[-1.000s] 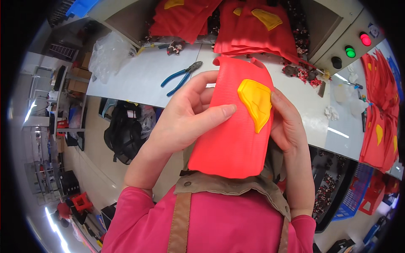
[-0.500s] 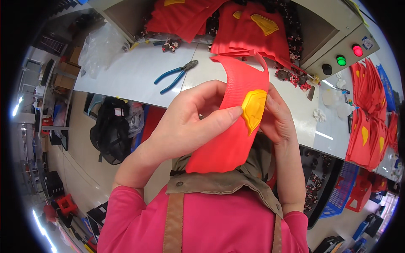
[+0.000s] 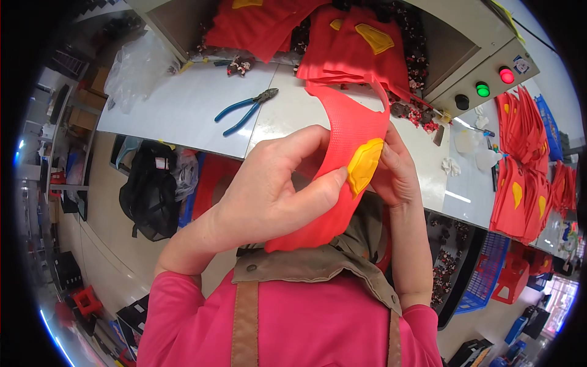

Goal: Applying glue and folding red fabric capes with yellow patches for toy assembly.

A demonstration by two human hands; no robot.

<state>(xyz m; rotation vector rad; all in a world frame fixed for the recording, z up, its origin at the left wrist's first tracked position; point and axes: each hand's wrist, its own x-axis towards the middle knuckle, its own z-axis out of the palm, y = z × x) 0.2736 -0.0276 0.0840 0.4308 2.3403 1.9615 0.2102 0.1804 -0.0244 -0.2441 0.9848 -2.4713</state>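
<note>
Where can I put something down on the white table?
One bare patch lies between the clear plastic bag and the blue-handled pliers; another between the right hand and the crumpled white scrap. It's crowded at the back, where red pieces lie piled.

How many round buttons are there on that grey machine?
3, in a slanting row on the grey panel at upper right: black lowest, green in the middle, red highest. Others may be out of sight.

Between pliers (image 3: 246, 112) and sheet (image 3: 358, 116), the surface (image 3: 287, 113) is open; behind, a red pile (image 3: 342, 55) blocks passage.
</note>
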